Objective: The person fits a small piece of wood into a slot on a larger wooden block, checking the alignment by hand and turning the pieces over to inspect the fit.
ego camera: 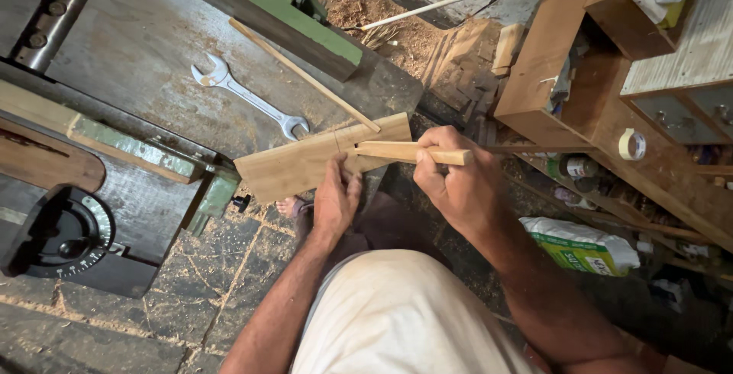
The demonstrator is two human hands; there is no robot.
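Board [294, 166] lies mid-frame, half over the metal table's [137, 46] edge. Left hand [336, 195] grips its near edge. Right hand [454, 179] is closed around a wood strip [405, 151], tip set into a notch at the board's right end. Strip looks partly seated, not yet home. Wrench [248, 95] and thin stick [305, 76] lie above, untouched.
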